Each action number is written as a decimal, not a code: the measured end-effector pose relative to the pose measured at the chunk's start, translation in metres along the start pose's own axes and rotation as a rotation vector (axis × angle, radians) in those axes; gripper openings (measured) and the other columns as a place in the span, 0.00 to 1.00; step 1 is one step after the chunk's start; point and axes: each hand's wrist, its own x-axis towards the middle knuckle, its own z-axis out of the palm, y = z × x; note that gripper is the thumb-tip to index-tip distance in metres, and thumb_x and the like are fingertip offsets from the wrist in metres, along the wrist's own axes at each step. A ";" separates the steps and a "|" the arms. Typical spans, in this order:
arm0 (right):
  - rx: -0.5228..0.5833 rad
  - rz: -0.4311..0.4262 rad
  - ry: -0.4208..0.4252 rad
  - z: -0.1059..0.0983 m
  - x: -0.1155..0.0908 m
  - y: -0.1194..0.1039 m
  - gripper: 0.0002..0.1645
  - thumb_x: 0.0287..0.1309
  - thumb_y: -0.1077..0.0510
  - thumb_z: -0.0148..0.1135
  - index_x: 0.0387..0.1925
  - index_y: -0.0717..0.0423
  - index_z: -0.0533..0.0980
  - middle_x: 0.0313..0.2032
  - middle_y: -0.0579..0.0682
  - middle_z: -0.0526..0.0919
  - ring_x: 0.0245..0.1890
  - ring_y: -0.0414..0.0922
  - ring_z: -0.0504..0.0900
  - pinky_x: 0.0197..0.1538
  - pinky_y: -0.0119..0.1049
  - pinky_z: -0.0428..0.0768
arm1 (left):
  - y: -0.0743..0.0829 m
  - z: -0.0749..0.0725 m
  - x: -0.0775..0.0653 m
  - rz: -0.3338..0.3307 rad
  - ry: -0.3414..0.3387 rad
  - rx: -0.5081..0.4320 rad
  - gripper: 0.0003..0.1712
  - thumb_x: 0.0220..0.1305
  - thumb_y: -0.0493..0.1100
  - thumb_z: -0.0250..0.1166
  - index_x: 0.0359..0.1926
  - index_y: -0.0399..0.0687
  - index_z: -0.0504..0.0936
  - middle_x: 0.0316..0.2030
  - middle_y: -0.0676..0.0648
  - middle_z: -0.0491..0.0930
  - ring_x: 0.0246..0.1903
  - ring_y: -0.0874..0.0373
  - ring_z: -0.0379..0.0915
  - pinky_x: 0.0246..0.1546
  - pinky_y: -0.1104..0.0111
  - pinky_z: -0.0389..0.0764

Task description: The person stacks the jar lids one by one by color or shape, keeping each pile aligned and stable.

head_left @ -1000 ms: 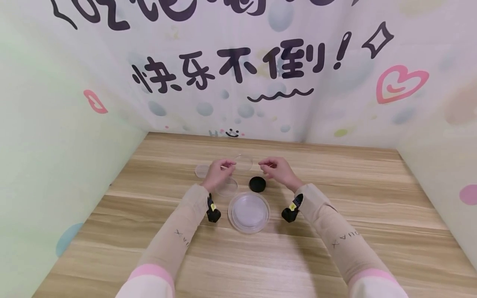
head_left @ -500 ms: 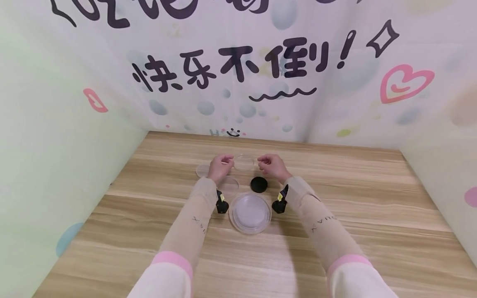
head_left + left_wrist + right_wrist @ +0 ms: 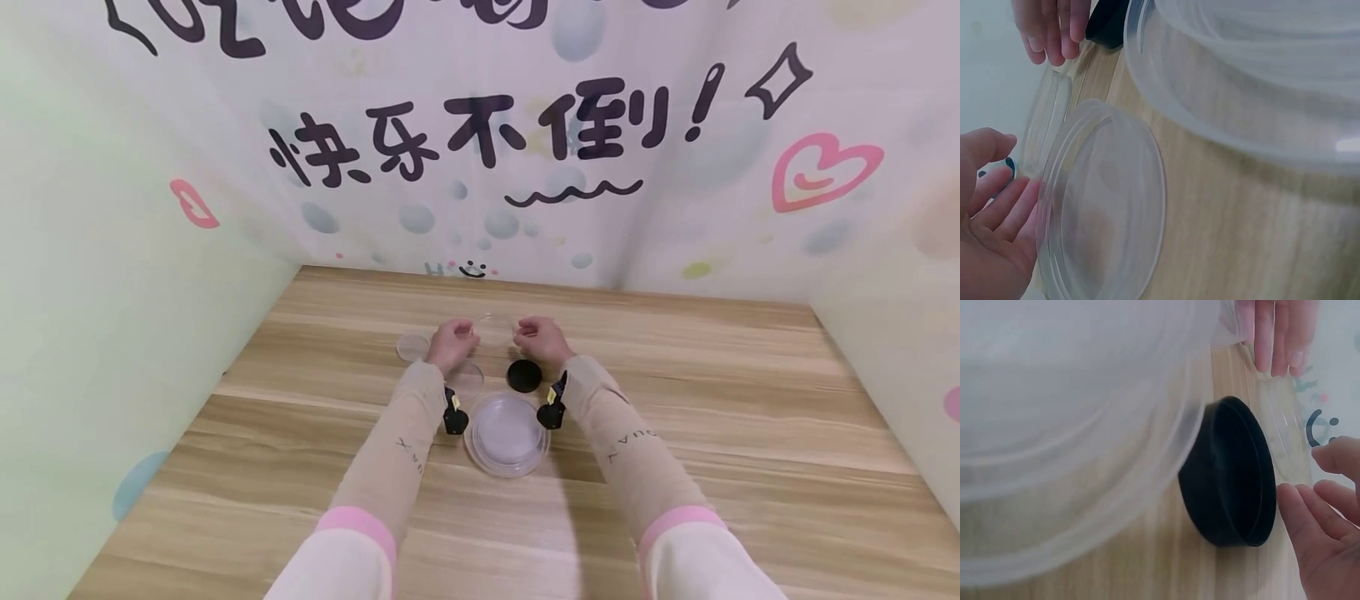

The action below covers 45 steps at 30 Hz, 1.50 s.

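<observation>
one clear dish (image 3: 495, 331) lies far on the bench (image 3: 750, 400), between the left hand (image 3: 452, 346) and right hand (image 3: 545, 342). both hands have drawn inward, so it is now closely flanked; fingers loosely bent, thumbs apart, gripping nothing, though contact is unclear. nearer sit a black cap (image 3: 524, 376) and stacked dishes (image 3: 507, 429).

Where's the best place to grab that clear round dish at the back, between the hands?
Probably the rim of the back dish, at opposite points, left hand and right hand each coming from its own side. It is round, low and seemingly flat; the black lid and another dish crowd its front.
</observation>
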 end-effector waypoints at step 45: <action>-0.035 -0.085 -0.019 0.011 0.059 0.091 0.22 0.51 0.57 0.60 0.46 0.67 0.73 0.39 0.59 0.79 0.36 0.46 0.78 0.40 0.33 0.77 | -0.019 0.009 -0.001 0.038 -0.017 0.133 0.18 0.51 0.41 0.60 0.45 0.41 0.78 0.35 0.48 0.80 0.36 0.59 0.75 0.40 0.71 0.73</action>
